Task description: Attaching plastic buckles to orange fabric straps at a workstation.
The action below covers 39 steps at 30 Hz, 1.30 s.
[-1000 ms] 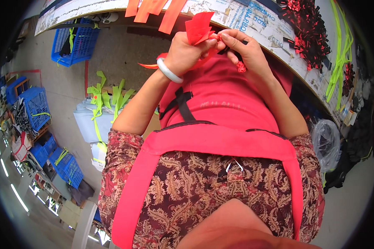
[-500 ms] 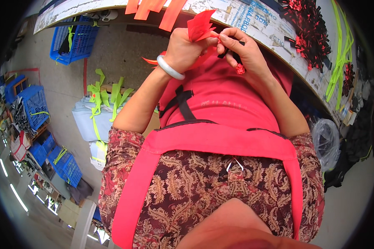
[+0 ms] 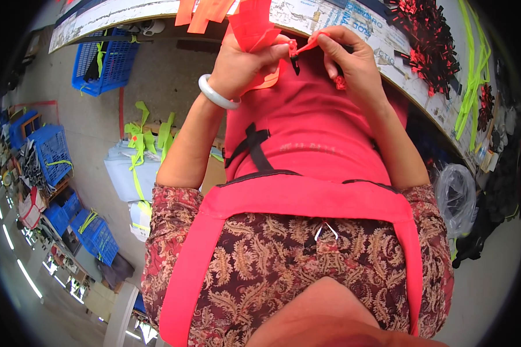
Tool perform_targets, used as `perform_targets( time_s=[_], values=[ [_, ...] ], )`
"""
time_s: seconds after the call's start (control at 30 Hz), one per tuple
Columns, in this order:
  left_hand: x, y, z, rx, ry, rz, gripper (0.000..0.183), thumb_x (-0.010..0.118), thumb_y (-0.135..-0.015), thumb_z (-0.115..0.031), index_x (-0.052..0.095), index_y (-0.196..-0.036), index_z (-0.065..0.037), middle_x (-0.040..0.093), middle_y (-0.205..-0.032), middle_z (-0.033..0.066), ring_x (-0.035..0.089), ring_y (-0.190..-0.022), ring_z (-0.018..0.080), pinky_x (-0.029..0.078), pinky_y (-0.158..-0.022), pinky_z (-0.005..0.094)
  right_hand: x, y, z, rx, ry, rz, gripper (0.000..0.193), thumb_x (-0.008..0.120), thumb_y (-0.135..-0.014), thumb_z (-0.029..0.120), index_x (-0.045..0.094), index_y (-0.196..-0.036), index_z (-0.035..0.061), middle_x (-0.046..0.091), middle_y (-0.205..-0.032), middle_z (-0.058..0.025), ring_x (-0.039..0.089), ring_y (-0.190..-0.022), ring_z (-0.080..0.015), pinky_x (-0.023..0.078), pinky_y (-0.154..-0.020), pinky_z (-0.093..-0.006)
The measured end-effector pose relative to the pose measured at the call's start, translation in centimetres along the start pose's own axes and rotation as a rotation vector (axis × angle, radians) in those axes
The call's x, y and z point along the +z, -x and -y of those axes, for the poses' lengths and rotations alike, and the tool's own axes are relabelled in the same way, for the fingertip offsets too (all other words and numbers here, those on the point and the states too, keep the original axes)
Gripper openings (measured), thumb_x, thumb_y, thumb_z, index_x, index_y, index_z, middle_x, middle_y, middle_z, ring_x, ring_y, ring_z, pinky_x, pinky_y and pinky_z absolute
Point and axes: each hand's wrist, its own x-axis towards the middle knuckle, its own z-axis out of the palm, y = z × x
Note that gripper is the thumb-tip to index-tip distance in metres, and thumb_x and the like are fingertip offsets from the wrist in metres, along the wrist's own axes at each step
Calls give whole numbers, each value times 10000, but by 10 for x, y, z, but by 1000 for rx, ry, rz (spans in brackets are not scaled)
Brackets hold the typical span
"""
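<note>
Over my lap, near the table edge, my left hand (image 3: 246, 65) is closed round a bunch of red-orange fabric strips (image 3: 253, 26). The strips fan out above the fist, and some hang below it. At the left fingertips sits a small knotted part, with a short black strip (image 3: 296, 65) hanging from it. My right hand (image 3: 353, 61) pinches the end of a red strip (image 3: 308, 46) stretched from that knot. A small crumpled red piece (image 3: 340, 83) shows under the curled fingers of the right hand; what it belongs to is hidden.
The worn white table (image 3: 307, 16) curves across the top. On it lie orange strips (image 3: 200, 16), a heap of black-and-red tufts (image 3: 425, 43) and neon yellow strips (image 3: 472, 75). Blue crates (image 3: 104, 61) stand on the floor at left, near a pale blue stack (image 3: 130, 170) with yellow ties.
My hands have moved apart, the right one drawing a red strip out to the right. The left hand with its bunch has shifted left and slightly up. The black strip now hangs between them.
</note>
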Motion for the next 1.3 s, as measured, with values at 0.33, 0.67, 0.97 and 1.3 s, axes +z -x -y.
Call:
perform_targets(
  time_s=[0.33, 0.67, 0.97, 1.3],
  values=[
    [-2, 4, -12, -204, 165, 110, 179, 674, -864, -117, 654, -975, 22, 653, -765, 58, 590, -616, 86, 386, -454, 192, 14, 13, 19, 31, 236, 84, 172, 687, -878, 177, 680, -954, 24, 599, -681, 27, 475, -504, -7, 380, -436, -161],
    [-3, 2, -14, -150, 110, 158, 177, 677, -862, -120, 661, -962, 25, 656, -763, 63, 582, -603, 88, 391, -457, 197, 13, 15, 23, 60, 312, 102, 175, 683, -882, 188, 679, -927, 19, 581, -676, 44, 464, -516, 0, 368, -444, -158],
    [-9, 1, -17, -186, 35, 278, 181, 685, -847, -102, 664, -974, 25, 648, -739, 58, 559, -568, 86, 396, -473, 203, 4, 12, 27, 222, 340, 243, 181, 710, -839, 237, 678, -856, 60, 532, -581, 51, 432, -477, 1, 306, -417, -158],
    [-6, -1, -16, -197, 76, 180, 169, 672, -853, -115, 660, -955, 20, 649, -739, 64, 564, -581, 84, 395, -463, 201, 11, 12, 23, 133, 252, 121, 192, 703, -855, 227, 676, -889, 39, 537, -577, 45, 441, -469, 4, 312, -389, -151]
  ],
)
